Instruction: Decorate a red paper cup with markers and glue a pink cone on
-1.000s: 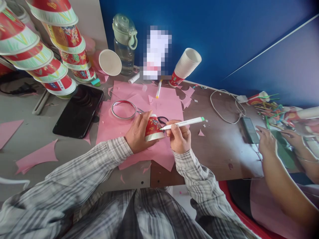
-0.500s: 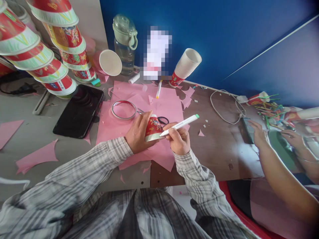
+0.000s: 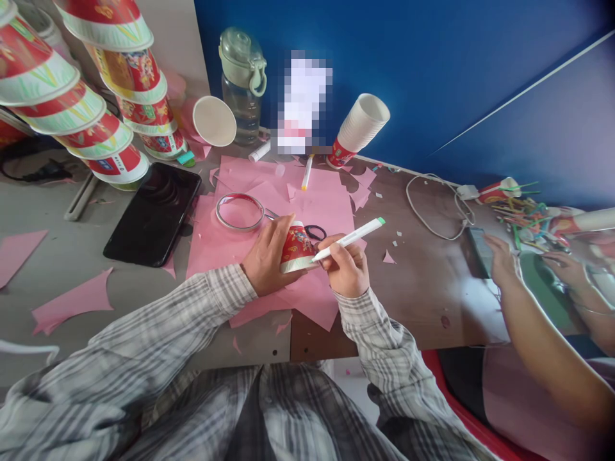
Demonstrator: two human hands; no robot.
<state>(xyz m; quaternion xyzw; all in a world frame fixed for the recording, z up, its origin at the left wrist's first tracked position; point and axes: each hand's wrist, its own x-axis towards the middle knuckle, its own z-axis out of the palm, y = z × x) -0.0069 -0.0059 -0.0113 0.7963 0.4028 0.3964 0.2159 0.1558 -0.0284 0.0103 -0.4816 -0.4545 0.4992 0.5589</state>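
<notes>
A red and white paper cup [image 3: 296,246] is tilted above the pink paper sheets [image 3: 307,205], with my left hand [image 3: 270,259] wrapped round its left side. My right hand [image 3: 348,266] grips a white marker [image 3: 353,237] with a green end pointing up to the right. The marker's tip is at the cup's pale rim band; whether it touches cannot be made out. Just behind the cup lie scissors [image 3: 316,232], partly hidden. A round metal-rimmed item [image 3: 239,212] rests on the pink paper to the left.
Decorated cup stacks [image 3: 103,134] stand at the left, near a black tablet [image 3: 152,214]. A bottle [image 3: 241,89], a cup stack [image 3: 358,131] and a yellow-tipped marker [image 3: 307,173] are at the back. Another person's hand [image 3: 502,262] is at the right.
My right hand and the marker have shifted slightly to the right, and the tip sits a little farther along the cup's rim. My left hand still holds the cup.
</notes>
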